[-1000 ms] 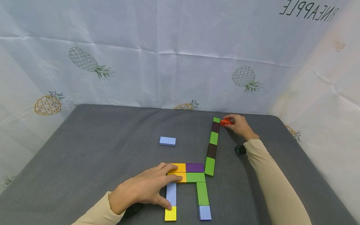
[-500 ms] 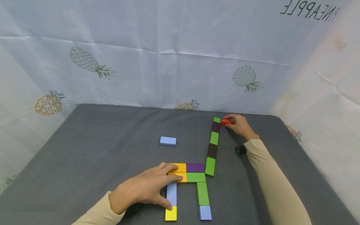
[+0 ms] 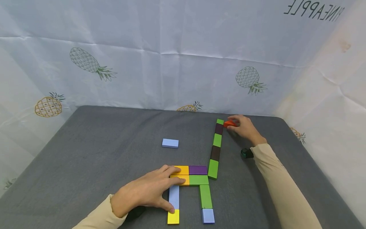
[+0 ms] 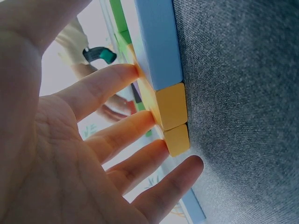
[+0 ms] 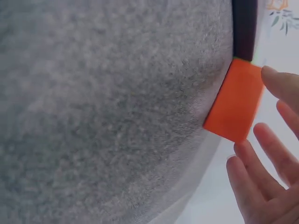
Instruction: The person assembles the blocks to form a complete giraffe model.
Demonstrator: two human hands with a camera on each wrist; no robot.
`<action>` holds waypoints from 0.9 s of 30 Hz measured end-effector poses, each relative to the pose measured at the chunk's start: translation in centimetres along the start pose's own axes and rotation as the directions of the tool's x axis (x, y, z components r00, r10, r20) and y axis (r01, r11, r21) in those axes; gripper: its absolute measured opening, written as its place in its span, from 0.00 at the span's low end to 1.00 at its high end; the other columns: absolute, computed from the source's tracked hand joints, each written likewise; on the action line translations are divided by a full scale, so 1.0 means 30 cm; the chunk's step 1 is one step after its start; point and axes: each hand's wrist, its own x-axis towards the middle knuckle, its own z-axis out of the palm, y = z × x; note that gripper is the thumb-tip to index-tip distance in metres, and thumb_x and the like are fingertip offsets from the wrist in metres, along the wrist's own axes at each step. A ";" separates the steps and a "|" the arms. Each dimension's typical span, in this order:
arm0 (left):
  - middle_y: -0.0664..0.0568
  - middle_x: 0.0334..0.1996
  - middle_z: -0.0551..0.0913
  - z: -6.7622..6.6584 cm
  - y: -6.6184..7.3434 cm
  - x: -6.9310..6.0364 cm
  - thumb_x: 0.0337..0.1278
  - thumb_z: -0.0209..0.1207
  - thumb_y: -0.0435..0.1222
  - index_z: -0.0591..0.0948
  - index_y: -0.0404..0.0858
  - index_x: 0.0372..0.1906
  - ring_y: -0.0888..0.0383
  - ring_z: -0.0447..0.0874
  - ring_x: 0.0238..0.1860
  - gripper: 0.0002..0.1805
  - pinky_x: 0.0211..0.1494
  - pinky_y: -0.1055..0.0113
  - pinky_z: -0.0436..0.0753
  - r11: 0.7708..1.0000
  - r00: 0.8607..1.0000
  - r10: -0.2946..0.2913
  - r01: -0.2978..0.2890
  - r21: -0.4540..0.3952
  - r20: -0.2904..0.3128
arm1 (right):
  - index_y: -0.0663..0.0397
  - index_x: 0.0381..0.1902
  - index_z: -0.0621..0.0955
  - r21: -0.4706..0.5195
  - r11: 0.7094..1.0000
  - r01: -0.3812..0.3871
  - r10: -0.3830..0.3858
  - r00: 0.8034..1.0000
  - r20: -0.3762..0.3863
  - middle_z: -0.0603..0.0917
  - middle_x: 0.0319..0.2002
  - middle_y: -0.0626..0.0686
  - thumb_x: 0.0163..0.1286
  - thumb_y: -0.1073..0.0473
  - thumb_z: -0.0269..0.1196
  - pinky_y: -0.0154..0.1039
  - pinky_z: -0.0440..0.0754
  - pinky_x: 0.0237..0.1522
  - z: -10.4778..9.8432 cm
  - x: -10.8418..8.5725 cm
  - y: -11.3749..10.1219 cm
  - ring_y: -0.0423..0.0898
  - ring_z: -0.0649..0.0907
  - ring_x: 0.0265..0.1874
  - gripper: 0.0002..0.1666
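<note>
With spread, fairly straight fingers, my left hand (image 3: 145,190) rests on flat blocks. Its fingertips touch two orange-yellow blocks (image 3: 185,180), also seen end-on in the left wrist view. The thumb reaches the yellow block (image 3: 173,217) below a light blue block (image 3: 174,197). At the far right, my right hand (image 3: 246,128) pinches a red-orange block (image 5: 236,100) between thumb and fingers. That block touches or nearly touches the upper end of a row, by a dark brown block (image 3: 219,128) and a small-looking green block (image 3: 220,121).
The row runs down through green (image 3: 217,140) and brown blocks to a green block (image 3: 213,169) beside the purple block (image 3: 198,170). Two legs of blocks extend toward me, the right one ending in light blue (image 3: 208,216). A loose light blue block (image 3: 170,143) lies on the grey table.
My right wrist and forearm have shifted slightly to the right, with the fingers still at the red-orange block. My left hand and the other blocks have stayed put.
</note>
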 end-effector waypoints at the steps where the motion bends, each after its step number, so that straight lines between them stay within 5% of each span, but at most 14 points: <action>1: 0.53 0.69 0.68 0.000 0.000 0.000 0.42 0.72 0.61 0.76 0.54 0.66 0.57 0.69 0.61 0.41 0.60 0.61 0.79 1.000 1.000 0.000 0.000 -0.001 -0.001 | 0.62 0.67 0.73 -0.004 1.000 0.005 -0.005 1.000 -0.001 0.73 0.64 0.68 0.70 0.59 0.64 0.63 0.75 0.56 -0.001 -0.005 -0.002 0.66 0.73 0.61 0.30; 12: 0.54 0.68 0.68 -0.003 0.001 0.000 0.42 0.72 0.60 0.76 0.54 0.66 0.58 0.69 0.61 0.41 0.60 0.61 0.78 1.000 1.000 -0.003 0.003 -0.004 0.001 | 0.63 0.65 0.75 -0.077 0.990 0.122 -0.126 0.990 -0.056 0.74 0.63 0.68 0.68 0.58 0.66 0.67 0.69 0.62 0.004 -0.069 -0.043 0.66 0.72 0.63 0.30; 27: 0.54 0.68 0.68 -0.001 0.001 -0.001 0.42 0.72 0.60 0.76 0.54 0.66 0.57 0.69 0.61 0.41 0.60 0.61 0.78 1.000 1.000 -0.004 0.004 -0.008 0.002 | 0.64 0.62 0.77 -0.083 0.963 0.257 -0.265 0.958 -0.109 0.75 0.62 0.65 0.64 0.60 0.69 0.62 0.74 0.58 0.013 -0.178 -0.148 0.63 0.77 0.60 0.29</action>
